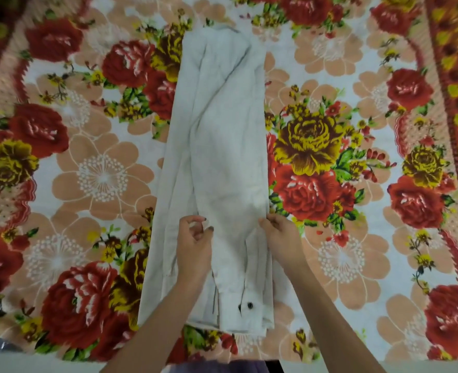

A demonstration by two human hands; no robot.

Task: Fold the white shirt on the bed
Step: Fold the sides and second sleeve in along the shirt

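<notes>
Head view shows the white shirt [217,157] lying lengthwise away from the person, the left hand [194,247] and right hand [283,236] pinching its near third at opposite edges.

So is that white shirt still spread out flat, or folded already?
Partly folded: the white shirt lies as one long narrow strip, sides turned in, a cuff button on top.

White shirt [217,162]: woven cloth, matt, off-white with a faint slubbed grain; softly creased, seams and stitched edges showing near the cuff. Button [249,305]: dark, small, slightly glossy, material cannot be told. Bedspread [357,259]: printed cloth, matt, smooth-looking, floral pattern in red, yellow, peach and green on white ground.
</notes>
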